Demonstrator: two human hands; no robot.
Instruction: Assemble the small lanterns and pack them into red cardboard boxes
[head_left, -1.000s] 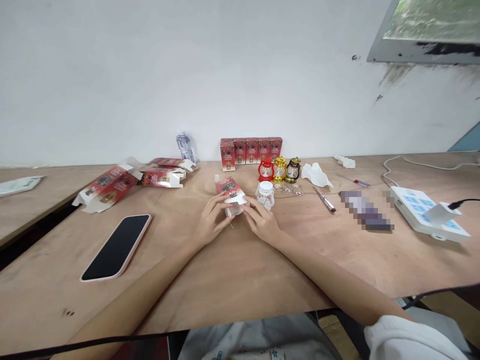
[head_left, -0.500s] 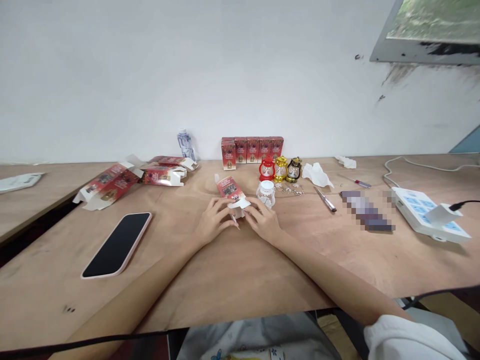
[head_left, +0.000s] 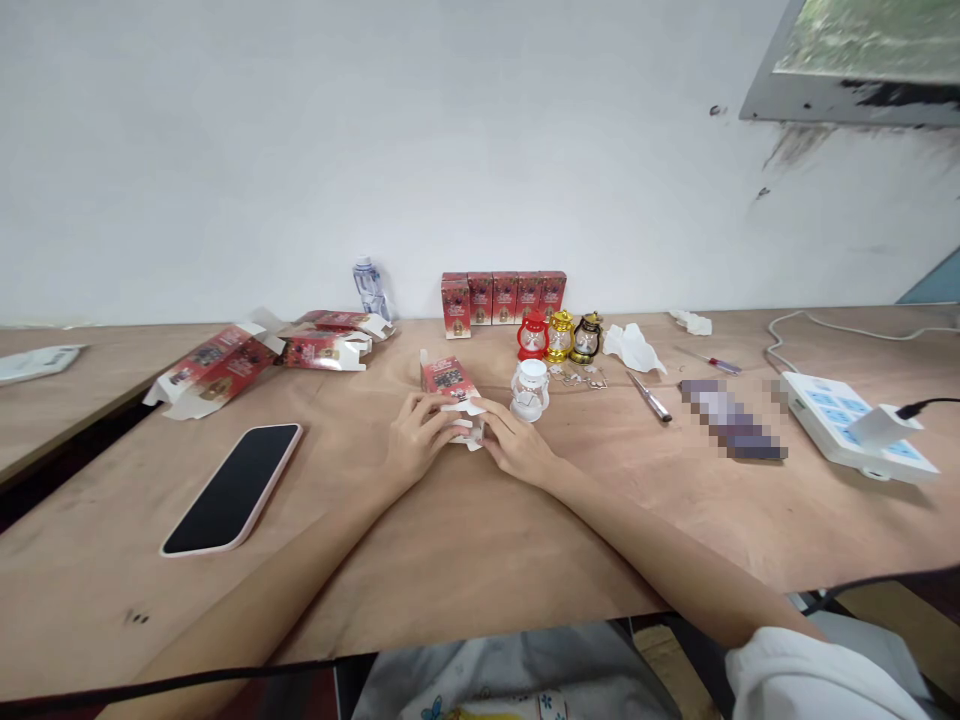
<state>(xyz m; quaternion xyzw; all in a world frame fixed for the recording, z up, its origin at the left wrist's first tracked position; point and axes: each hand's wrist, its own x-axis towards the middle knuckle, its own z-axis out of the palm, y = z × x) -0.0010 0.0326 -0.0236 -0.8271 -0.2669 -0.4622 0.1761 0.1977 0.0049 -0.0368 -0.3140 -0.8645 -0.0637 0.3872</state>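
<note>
A small red carton (head_left: 446,383) with white end flaps lies on the wooden table (head_left: 465,540) in front of me. My left hand (head_left: 417,440) and my right hand (head_left: 514,443) both grip its near end, fingers curled over the white flaps. A small white toy lantern (head_left: 529,390) stands just right of the carton, close to my right hand. Behind it stand a red lantern (head_left: 532,338), a gold lantern (head_left: 558,337) and a black lantern (head_left: 586,339).
Several closed red cartons (head_left: 502,297) line the wall. Flattened cartons (head_left: 217,366) lie at the left, near a water bottle (head_left: 370,289). A pink-cased phone (head_left: 234,487) lies face up at the left. A screwdriver (head_left: 649,397), white wrappers (head_left: 632,347) and a power strip (head_left: 855,425) are at the right.
The carton has turned and slid a little to the left under my hands. My fingers have closed tighter over its white flaps, and both hands sit slightly further left.
</note>
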